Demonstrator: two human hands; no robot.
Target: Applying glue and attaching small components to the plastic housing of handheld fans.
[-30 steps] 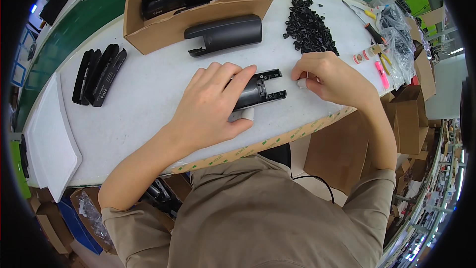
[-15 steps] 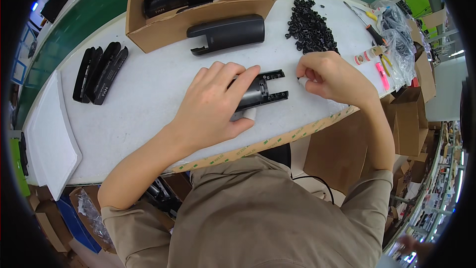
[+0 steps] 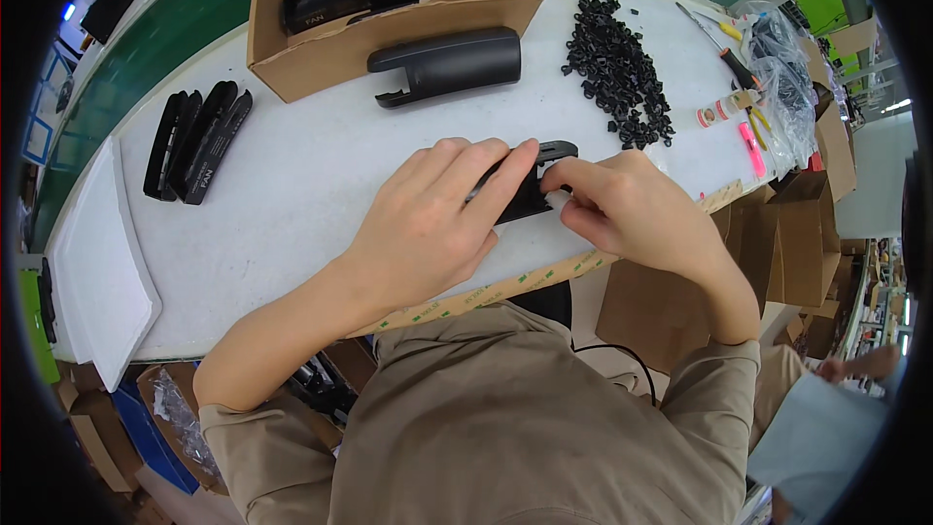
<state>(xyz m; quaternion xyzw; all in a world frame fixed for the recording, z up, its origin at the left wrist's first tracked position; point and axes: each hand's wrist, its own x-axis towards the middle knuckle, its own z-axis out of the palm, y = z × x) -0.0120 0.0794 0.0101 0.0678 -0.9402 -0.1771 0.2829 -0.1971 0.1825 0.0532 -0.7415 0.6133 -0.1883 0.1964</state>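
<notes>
A black plastic housing (image 3: pixel 525 204) with a slotted end lies under my left hand (image 3: pixel 432 209), whose fingers wrap over its top and side. That end points right, and its far edge shows past my fingertips. My right hand (image 3: pixel 627 199) is closed in a pinch right at the slot, with a white cover on one fingertip. Whatever its fingertips hold is hidden. Beyond my right hand spreads a pile of small black plastic pieces (image 3: pixel 612 63). Another black housing (image 3: pixel 452 68) lies farther back, its notched end to the left.
A cardboard box (image 3: pixel 389 49) with black housings stands at the back. Several long black parts (image 3: pixel 199 146) and white sheets (image 3: pixel 97 253) lie left. At right are a screwdriver (image 3: pixel 731 63), a pink marker (image 3: pixel 751 149), a small bottle (image 3: pixel 724 109) and plastic bags (image 3: pixel 782 87). A person (image 3: pixel 826 437) is at lower right.
My right hand has moved left and nearer, from beside the pile onto the housing's slotted end. The housing has shifted slightly right and tilted under my left hand. A person has come in at lower right.
</notes>
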